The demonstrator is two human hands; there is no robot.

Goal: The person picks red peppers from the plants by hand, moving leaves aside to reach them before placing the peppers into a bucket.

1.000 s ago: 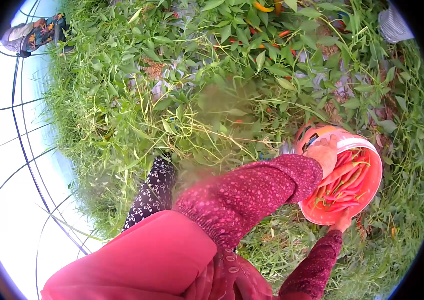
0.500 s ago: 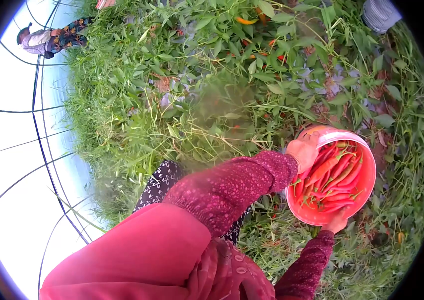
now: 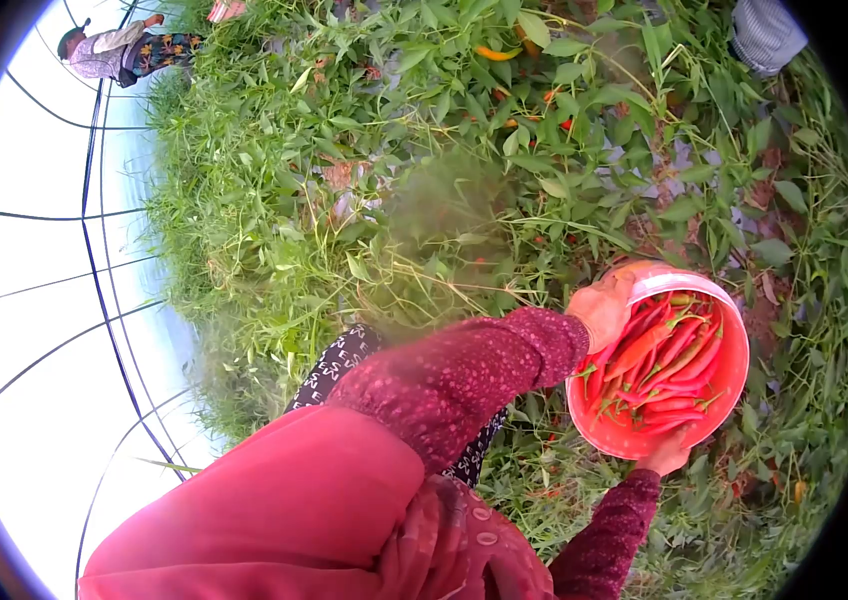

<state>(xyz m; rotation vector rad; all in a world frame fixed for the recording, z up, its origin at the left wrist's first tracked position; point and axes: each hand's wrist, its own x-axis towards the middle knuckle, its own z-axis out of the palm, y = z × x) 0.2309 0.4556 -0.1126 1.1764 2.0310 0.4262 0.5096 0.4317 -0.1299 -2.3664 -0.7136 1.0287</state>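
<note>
L hand (image 3: pixel 602 312) has the rim of a red bucket (image 3: pixel 622 436) gripped at its upper-L side; R hand (image 3: pixel 666 455) is on the rim at the bottom, fingertips just over the edge. So the bucket hangs btwn both hands, tipped w/ its mouth toward the camera. Inside, right by the hands, a pile of long red chilies (image 3: pixel 669 355) w/ green stems, a few of them darker/brownish. Both arms wear dark-red speckled sleeves (image 3: pixel 464 375); the L one joins a plain pink-red upper sleeve (image 3: pixel 264 500), & a buttoned jacket front (image 3: pixel 474 545) sits btwn the arms, nearer the body. Patterned black-&-white trousers (image 3: pixel 334 368) show L of the L forearm & again just under it. Leafy green plants (image 3: pixel 564 190) surround the hands & bucket; past the L hand, toward the top, a yellow-orange chili (image 3: pixel 497 54) & some red ones hang among leaves. A hazy blurred patch lies up & L of the L hand, can't make it out. Well apart from the hands: a person (image 3: pixel 109 52) at far upper L, near dark hoops (image 3: pixel 109 300) against a bright cover, & a ribbed grey-white item (image 3: pixel 767 38) at upper R, cut off, ID unclear.
</note>
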